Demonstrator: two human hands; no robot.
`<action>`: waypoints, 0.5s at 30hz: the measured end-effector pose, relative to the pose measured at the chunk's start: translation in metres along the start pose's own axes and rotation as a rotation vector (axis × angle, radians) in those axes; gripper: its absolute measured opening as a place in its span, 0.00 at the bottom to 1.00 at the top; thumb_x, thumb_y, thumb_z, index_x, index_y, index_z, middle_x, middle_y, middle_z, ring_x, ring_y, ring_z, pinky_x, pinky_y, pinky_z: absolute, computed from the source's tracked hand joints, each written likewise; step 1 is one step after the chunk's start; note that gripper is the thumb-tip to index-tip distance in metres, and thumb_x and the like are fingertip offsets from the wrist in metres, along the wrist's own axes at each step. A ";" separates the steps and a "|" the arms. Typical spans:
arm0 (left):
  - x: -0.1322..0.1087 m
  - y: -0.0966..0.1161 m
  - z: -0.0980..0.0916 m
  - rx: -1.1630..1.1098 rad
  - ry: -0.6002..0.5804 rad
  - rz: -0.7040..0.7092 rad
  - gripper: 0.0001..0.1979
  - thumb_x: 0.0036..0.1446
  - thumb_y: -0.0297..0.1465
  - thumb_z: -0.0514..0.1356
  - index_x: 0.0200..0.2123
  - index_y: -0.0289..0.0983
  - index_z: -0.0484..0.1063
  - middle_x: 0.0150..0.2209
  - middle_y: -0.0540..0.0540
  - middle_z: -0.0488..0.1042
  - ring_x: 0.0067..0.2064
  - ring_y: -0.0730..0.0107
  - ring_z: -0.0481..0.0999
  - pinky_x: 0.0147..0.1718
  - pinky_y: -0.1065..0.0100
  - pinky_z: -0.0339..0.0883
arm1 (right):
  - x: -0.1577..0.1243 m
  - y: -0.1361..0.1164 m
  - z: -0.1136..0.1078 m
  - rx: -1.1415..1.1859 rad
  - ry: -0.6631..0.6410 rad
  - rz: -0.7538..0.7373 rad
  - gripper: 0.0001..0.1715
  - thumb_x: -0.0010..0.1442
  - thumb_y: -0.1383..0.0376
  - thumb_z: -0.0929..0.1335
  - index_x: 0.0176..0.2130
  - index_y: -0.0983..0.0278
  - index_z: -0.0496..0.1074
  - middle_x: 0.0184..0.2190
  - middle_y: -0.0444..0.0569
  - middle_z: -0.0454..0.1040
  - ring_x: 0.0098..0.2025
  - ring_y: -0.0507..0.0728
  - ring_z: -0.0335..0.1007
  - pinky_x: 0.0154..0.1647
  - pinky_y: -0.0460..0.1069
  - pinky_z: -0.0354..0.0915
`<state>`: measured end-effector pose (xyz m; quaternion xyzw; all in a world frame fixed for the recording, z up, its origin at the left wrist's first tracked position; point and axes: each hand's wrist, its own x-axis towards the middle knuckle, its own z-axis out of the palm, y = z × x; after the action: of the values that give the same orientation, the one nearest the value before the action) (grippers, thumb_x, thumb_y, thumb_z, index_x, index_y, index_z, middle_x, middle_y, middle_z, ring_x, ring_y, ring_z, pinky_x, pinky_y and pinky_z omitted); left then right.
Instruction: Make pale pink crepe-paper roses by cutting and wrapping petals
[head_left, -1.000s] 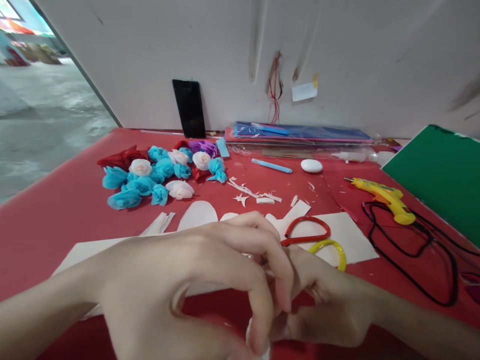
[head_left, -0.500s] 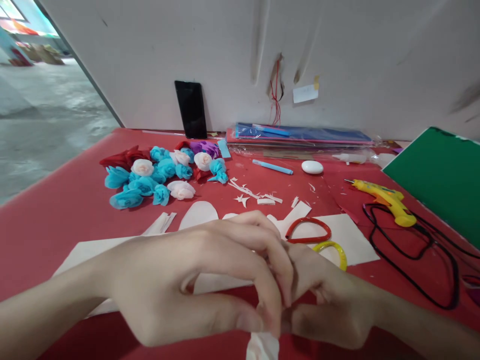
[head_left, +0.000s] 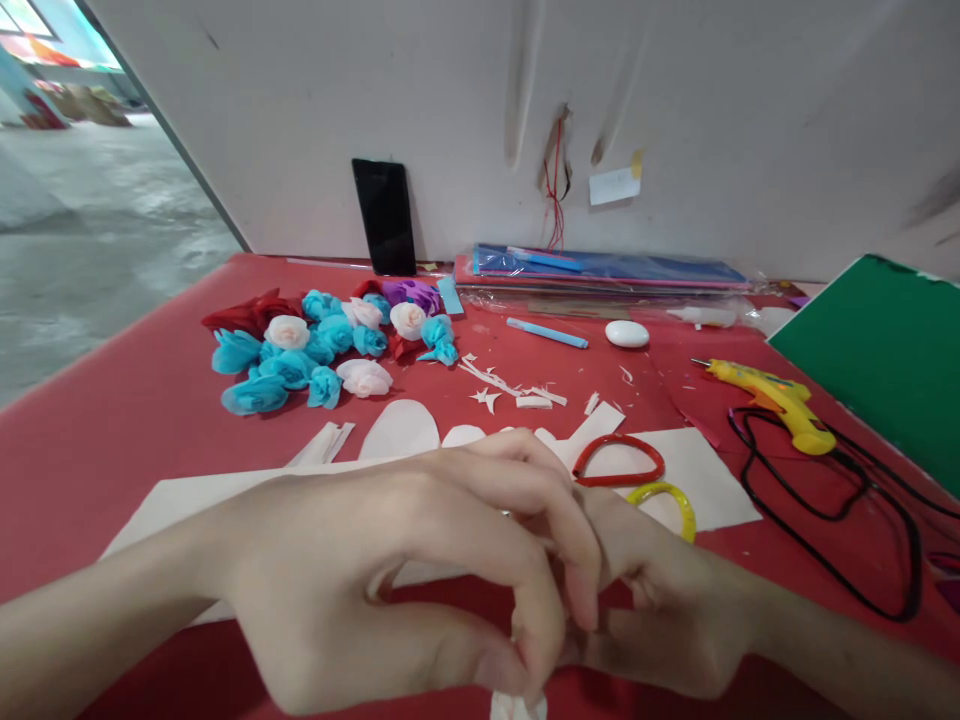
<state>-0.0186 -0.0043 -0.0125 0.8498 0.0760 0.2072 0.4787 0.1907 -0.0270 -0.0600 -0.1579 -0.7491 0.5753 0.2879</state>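
My left hand [head_left: 405, 570] is closed in a pinch, thumb and forefinger gripping a small cream paper flower [head_left: 519, 707] at the bottom edge of the view. Just to its right, my right hand [head_left: 667, 600] is closed with curled fingers. Its fingertips meet those of the left hand and are partly hidden, so I cannot make out what they hold. Behind the hands lie scissors with one red and one yellow handle [head_left: 619, 482]; their blades are hidden. White paper sheets [head_left: 720, 480] and rounded cream petal pieces [head_left: 400, 430] lie partly under and beyond the hands.
Blue, white, red and purple paper flowers [head_left: 326, 340] cluster at the back left. A black phone [head_left: 384, 218] leans on the wall. Paper scraps [head_left: 487, 378], a pen [head_left: 547, 333] and a white oval object [head_left: 627, 334] lie mid-table. A yellow glue gun [head_left: 772, 395] with black cord and green board [head_left: 885, 350] are right.
The left fingertips and the paper flower have dropped slightly, so less of the flower shows. The left fingers have shifted a little right, while the things on the table stay put.
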 end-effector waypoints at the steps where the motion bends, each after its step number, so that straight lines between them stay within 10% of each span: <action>1: 0.000 0.001 -0.001 -0.006 -0.009 -0.011 0.10 0.58 0.18 0.60 0.27 0.36 0.74 0.39 0.47 0.78 0.47 0.70 0.77 0.57 0.71 0.66 | -0.001 0.000 0.000 0.005 0.002 -0.005 0.11 0.59 0.76 0.69 0.28 0.64 0.76 0.26 0.43 0.76 0.40 0.51 0.74 0.47 0.46 0.68; 15: -0.007 0.000 0.005 0.092 -0.040 -0.034 0.13 0.52 0.15 0.62 0.37 0.36 0.76 0.47 0.47 0.75 0.49 0.68 0.76 0.67 0.67 0.54 | 0.001 -0.007 -0.004 0.046 -0.075 0.148 0.09 0.57 0.74 0.68 0.27 0.67 0.76 0.33 0.49 0.77 0.45 0.54 0.74 0.46 0.46 0.70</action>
<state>-0.0227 -0.0106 -0.0170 0.8735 0.0904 0.1784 0.4439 0.1931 -0.0249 -0.0528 -0.1847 -0.7323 0.6175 0.2199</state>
